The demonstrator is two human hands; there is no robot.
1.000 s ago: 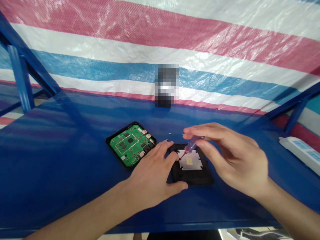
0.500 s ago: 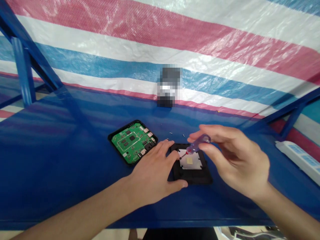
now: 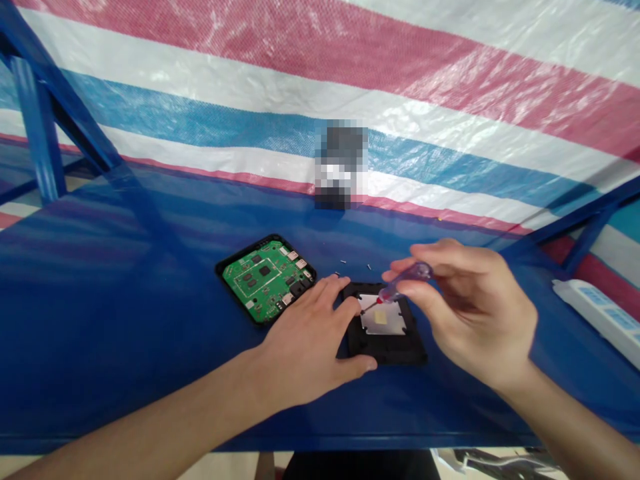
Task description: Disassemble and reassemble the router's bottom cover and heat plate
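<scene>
Here, the left hand (image 3: 305, 350) lies flat, steadying a black cover (image 3: 384, 333) mid-tabletop (image 3: 125, 320); the right hand (image 3: 470, 313) pinches a small screwdriver (image 3: 400, 283).

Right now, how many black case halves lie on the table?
2. One case half holds the green circuit board, left of the left hand; the other case half, touched by it, holds a silver plate. None seems hidden.

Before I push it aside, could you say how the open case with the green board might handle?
The open case lies flat and low, so it would likely slide, not tip. Thin and rigid-looking, it is probably light. Its exposed board seems fragile.
</scene>
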